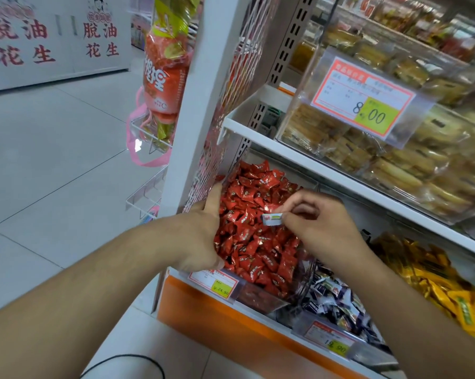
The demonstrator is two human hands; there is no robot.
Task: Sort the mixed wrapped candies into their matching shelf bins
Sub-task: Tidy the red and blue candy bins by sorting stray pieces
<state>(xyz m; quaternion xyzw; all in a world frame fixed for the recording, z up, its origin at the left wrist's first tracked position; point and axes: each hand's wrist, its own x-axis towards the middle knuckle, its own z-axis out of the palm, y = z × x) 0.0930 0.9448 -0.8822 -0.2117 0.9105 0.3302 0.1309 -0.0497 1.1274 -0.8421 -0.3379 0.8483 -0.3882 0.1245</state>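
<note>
left hand: the left hand (203,231) sits at the left edge of the clear plastic bin (261,296) full of red wrapped candies (254,242), thumb up along the bin wall, fingers down among the reds. Honestly can't tell if it's got hold of anything.

right hand: the right hand (321,222) hovers over the same bin, fingertips pinching a small white wrapped candy with a green and red print (272,218) by its right end.

odd candy: held just above the red pile, near the middle of the bin, not lying in it.

red bin: bottom shelf, far left, yellow and white price tag (213,284) on the front reading 24.90.

next bin over: the dark blue and white wrapped candies (337,299) sit just right of the reds, with their own tag in front.

further right: a heap of yellow wrapped candies (436,285).

shelf above: the white metal shelf (340,179) carries clear boxes of yellowish packaged snacks (395,160), big tag showing 8.00.
</note>
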